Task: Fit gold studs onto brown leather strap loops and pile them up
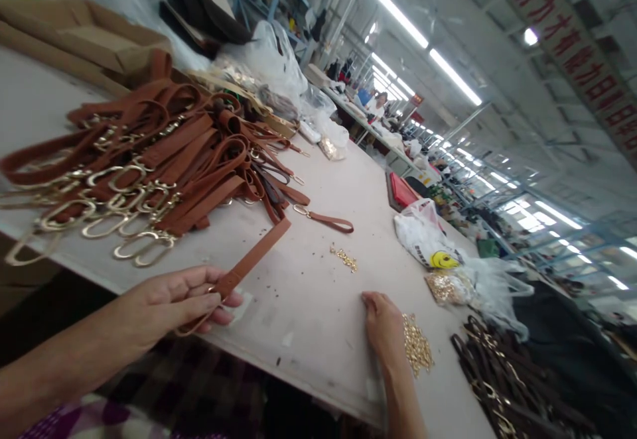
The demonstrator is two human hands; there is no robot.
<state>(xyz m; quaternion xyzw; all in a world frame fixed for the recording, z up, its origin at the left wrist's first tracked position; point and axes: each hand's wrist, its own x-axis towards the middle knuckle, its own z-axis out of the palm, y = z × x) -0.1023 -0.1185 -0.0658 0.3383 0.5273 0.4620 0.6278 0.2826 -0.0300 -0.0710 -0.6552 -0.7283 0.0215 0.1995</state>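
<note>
Near the table's front edge, my left hand (186,300) pinches a brown leather strap (256,258) between thumb and fingers. One end of the strap reaches up and away over the table, and its lower part bends below the fingers. On the tabletop, my right hand (385,329) is curled with its fingertips together, close beside a pile of small gold metal pieces (417,346). Whether anything is between those fingertips is hidden. Farther in lies a smaller scatter of gold pieces (344,259), with a short brown strap loop (331,221) just beyond it.
A heap of brown straps with gold clasps (164,174) covers the left side. Dark straps (507,386) lie at the right, near plastic bags (428,233) and a packet of gold pieces (442,288). A cardboard box (89,41) stands at back left. A person (379,104) is far off.
</note>
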